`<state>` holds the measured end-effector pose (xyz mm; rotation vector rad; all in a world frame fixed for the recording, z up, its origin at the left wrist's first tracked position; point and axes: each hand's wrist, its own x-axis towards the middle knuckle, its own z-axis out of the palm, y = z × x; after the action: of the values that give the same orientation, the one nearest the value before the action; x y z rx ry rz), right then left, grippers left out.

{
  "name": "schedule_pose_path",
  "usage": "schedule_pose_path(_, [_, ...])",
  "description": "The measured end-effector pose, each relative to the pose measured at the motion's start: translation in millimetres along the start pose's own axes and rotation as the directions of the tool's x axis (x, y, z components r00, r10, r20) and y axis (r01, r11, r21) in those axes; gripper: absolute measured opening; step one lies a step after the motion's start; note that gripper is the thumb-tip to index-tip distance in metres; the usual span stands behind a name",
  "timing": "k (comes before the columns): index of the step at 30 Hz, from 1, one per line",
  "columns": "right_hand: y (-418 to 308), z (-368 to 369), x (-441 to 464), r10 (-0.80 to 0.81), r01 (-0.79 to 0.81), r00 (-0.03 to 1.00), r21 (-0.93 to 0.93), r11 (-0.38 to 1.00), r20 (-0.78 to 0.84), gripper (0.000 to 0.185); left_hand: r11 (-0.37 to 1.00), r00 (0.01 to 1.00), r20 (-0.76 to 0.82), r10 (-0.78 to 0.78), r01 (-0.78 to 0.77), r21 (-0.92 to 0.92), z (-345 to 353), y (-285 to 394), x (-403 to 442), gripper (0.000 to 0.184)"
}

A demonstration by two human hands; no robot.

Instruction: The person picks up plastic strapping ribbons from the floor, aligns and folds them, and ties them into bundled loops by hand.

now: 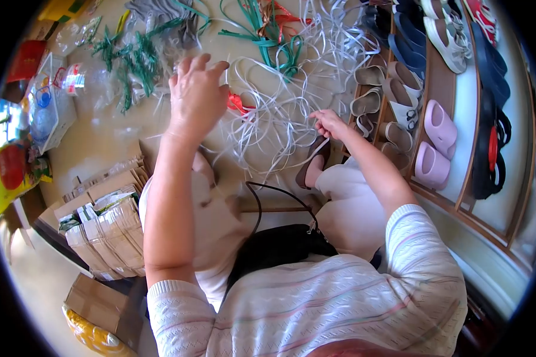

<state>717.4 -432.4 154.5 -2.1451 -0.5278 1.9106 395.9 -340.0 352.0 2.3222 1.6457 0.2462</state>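
My left hand is raised over the floor with its fingers apart and nothing between them. To the right, my right hand has its fingers curled at the edge of a loose tangle of white plastic straps; a white strap runs down from its fingers. Green straps and an orange-red piece lie in and beside the tangle. Left of my left hand is a bunch of green twine among clear plastic.
A wooden rack with shoes and pink slippers stands on the right. Flattened cardboard is at my left side, with a white basket beyond it. A black bag rests on my lap.
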Motion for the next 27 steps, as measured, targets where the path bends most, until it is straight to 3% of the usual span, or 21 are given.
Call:
schedule_pose_path(2, [-1, -2, 30, -0.007, 0.015, 0.986, 0.046, 0.999, -0.165, 0.021, 1.000, 1.000, 0.019, 0.013, -0.013, -0.001, 1, 2, 1, 0.038])
schedule_pose_path(6, [-1, 0, 76, 0.060, -0.012, 0.983, 0.261, 0.965, -0.175, 0.015, 0.999, 0.997, 0.061, 0.038, -0.038, 0.003, 1, 3, 2, 0.037])
schedule_pose_path(10, [2, 13, 96, 0.164, -0.144, 0.984, 0.237, 0.961, -0.068, 0.013, 0.998, 0.988, 0.141, 0.067, -0.065, -0.018, 4, 7, -4, 0.038])
schedule_pose_path(13, [-3, 24, 90, 0.138, -0.139, 0.990, 0.166, 0.976, 0.016, 0.010, 0.999, 0.976, 0.212, 0.046, -0.044, -0.015, 4, 5, -10, 0.037])
schedule_pose_path(18, [-59, 21, 41, -0.210, 0.151, 0.959, 0.289, 0.945, 0.188, 0.019, 0.999, 0.987, 0.160, -0.028, 0.031, -0.015, 2, -7, -18, 0.034])
schedule_pose_path(24, [-159, 13, -139, -0.629, 0.499, 0.679, 0.391, 0.773, 0.378, 0.022, 0.990, 0.999, -0.036, -0.027, 0.022, -0.138, -9, -19, -22, 0.032])
schedule_pose_path(26, [-168, 12, -203, -0.723, 0.627, 0.596, 0.358, 0.691, 0.351, 0.024, 0.975, 0.990, -0.139, 0.016, -0.047, -0.219, -9, -25, -24, 0.033])
schedule_pose_path(27, [-166, 13, -232, -0.758, 0.681, 0.560, 0.335, 0.651, 0.335, 0.024, 0.960, 0.994, -0.104, 0.036, -0.064, -0.274, -17, -23, -28, 0.041])
